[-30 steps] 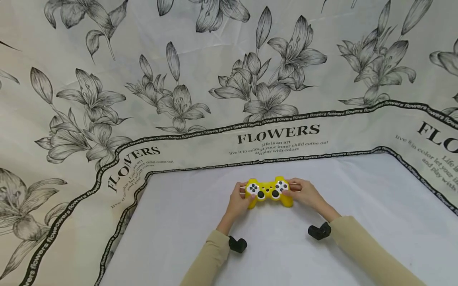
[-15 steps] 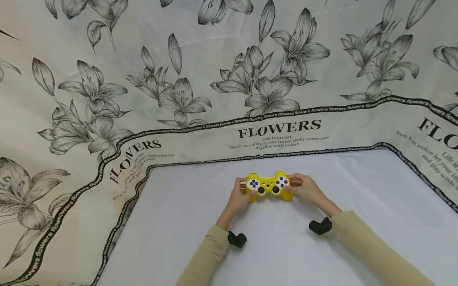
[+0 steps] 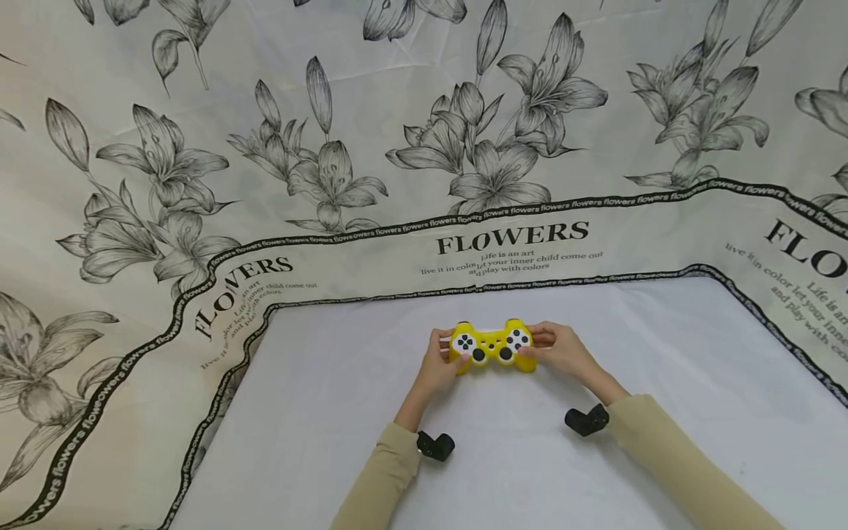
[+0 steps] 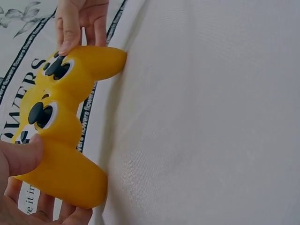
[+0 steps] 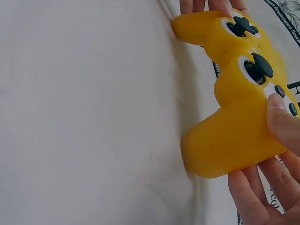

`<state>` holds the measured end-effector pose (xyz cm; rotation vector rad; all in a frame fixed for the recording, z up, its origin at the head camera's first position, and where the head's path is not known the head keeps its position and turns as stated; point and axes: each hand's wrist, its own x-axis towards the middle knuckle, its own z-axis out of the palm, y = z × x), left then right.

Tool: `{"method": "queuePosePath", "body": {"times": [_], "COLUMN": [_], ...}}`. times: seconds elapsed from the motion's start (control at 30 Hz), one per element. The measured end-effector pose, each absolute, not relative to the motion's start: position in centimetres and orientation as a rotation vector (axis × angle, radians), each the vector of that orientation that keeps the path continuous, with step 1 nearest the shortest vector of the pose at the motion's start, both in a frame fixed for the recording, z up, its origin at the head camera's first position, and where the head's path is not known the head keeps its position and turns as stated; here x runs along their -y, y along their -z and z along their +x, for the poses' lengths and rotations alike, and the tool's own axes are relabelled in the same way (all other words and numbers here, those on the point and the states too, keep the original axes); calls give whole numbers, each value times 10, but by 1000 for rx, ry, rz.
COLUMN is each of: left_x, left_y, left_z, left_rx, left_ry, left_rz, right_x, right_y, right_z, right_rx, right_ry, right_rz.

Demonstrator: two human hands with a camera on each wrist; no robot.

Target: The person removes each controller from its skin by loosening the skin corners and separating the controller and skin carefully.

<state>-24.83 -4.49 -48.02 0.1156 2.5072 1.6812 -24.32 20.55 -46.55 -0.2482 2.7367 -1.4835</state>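
Note:
A yellow game controller (image 3: 492,338) with white button faces and black thumbsticks is held between both hands near the far side of the white cloth. My left hand (image 3: 439,366) grips its left end; in the left wrist view the thumb (image 4: 27,157) lies on the face by the direction buttons, with fingers beneath the handle. The right hand (image 3: 562,350) grips the other end. Its thumb (image 5: 281,123) rests beside the round buttons in the right wrist view, other fingers underneath. Both handle tips appear to meet the white cloth. The controller's underside is hidden.
White cloth (image 3: 503,471) covers the surface under the hands. Behind it rises a flower-printed cloth (image 3: 517,243) with dark lettered bands. Black devices sit at the left wrist (image 3: 436,446) and right wrist (image 3: 587,420), below tan sleeves (image 3: 669,449).
The head view has shifted slightly, so the scene sits a little higher in it. Both hands keep their hold on the controller, with hardly any movement over the cloth.

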Motion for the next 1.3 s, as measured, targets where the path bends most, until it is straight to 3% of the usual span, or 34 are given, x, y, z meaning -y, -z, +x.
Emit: {"method": "queuePosePath", "body": {"times": [0.57,0.97,1.3], "left_x": [47,49,54], "left_y": [480,487,477], "left_z": [-249,-232,-240], "left_rx": [-2528,-2480,-2493], "left_ry": [-1734,-1816,-1743], "left_rz": [194,358,283], "right_x": [-204,-210,-210], "right_y": [458,468,469], "right_z": [-247,-232,-229], "right_rx": [-2799,-2808,-2755], "right_ry": [1435,1488,1567], "right_rz": [-357,-356,-348]}}
